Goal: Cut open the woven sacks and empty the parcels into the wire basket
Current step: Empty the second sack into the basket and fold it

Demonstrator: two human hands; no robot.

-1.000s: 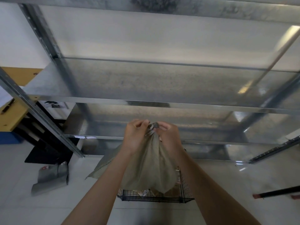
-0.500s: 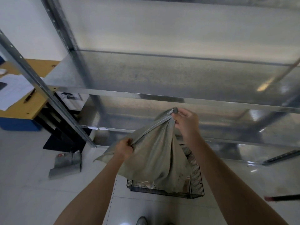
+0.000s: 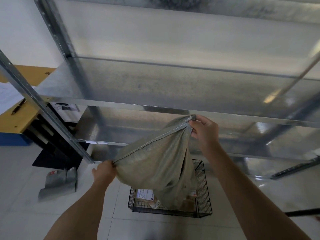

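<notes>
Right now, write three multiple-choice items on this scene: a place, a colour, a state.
1. Where does the sack hang?
A. Over the basket
B. On the shelf
C. On the desk
2. What colour is the basket?
A. Red
B. Black
C. White
3. What is the left grip doing?
A. Hanging empty
B. Pressing the floor
C. Holding the sack's seam
Key: 1 A, its lower end hangs above the basket; 2 B, its wires are black; 3 C, fingers curl round the seam's end.
</notes>
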